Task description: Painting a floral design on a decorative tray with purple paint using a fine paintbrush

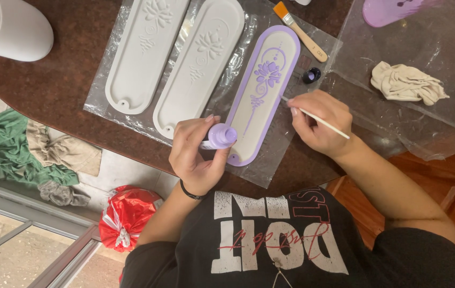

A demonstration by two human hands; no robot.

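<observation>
My left hand [194, 152] holds a small lilac paint pot [220, 136] at the near end of a long oval plaque [262, 96] with a lilac rim and a lilac flower relief. In my right hand [319, 122] is a thin white-handled brush [321, 121], its tip at the plaque's right edge. Two unpainted white plaques [143, 53] [199, 66] with the same flower relief lie to the left on a clear plastic sheet [99, 96].
A flat brush with a wooden handle [301, 32] and a small dark paint cap [311, 75] lie beyond the plaque. A crumpled beige cloth [406, 82] rests on another plastic sheet at right. A white container [11, 26] stands at far left. Clothes and a red bag [126, 216] lie on the floor.
</observation>
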